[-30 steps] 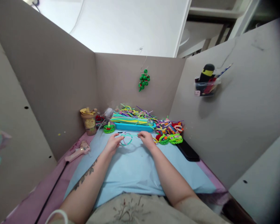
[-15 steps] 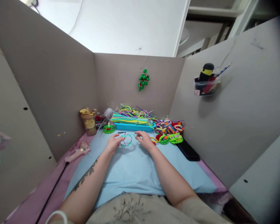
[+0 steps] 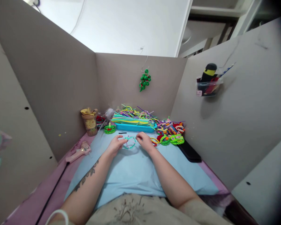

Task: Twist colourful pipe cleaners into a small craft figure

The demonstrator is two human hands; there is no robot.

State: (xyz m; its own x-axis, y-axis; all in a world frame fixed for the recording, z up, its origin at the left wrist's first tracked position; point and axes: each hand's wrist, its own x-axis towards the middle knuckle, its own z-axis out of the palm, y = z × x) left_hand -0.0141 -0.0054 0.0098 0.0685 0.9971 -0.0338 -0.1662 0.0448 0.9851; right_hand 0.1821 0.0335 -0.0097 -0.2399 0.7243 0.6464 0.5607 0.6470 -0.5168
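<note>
Head view: one teal pipe cleaner [image 3: 130,142], bent into a loop, long axis running left-right, lies on the blue sheet [image 3: 135,168] over the tabletop. Your left hand [image 3: 115,145] and right hand [image 3: 145,140] pinch its two ends. Behind: one blue tray [image 3: 135,127] of stems, one cup [image 3: 90,122].

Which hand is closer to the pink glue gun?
Left. The left hand lies a little to the right of the pink glue gun; the right hand is farther right, past the teal loop.
</note>
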